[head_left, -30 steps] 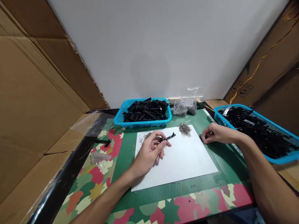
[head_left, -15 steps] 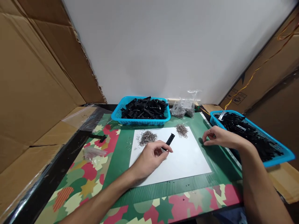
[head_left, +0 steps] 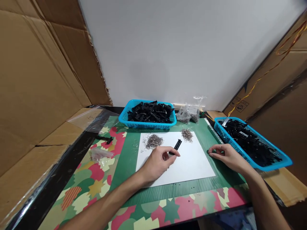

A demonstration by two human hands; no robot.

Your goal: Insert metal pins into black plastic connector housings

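My left hand (head_left: 157, 164) is closed around the lower end of a narrow black plastic part (head_left: 177, 144), which points up and away over the white paper sheet (head_left: 192, 167). Two piles of tiny metal pieces lie on that sheet: a larger pile (head_left: 154, 141) beyond my left hand and a smaller pile (head_left: 186, 135) near the top right corner. To the right of the paper, low over the green mat (head_left: 203, 131), is my right hand (head_left: 225, 156). Its thumb and forefinger are pinched together; whatever is between them is too small to tell.
A blue basket (head_left: 147, 125) of black parts stands at the back, another blue basket (head_left: 273, 166) at the right. Clear bags (head_left: 188, 115) of small pieces sit between them. At left lie a black piece (head_left: 105, 139) and a crumpled plastic bag (head_left: 102, 155). Cardboard walls (head_left: 43, 80) flank the table.
My right hand has come down from beside the right basket towards the mat. My left hand keeps its hold on the black plastic part, which is turned slightly. The view has shifted a little.
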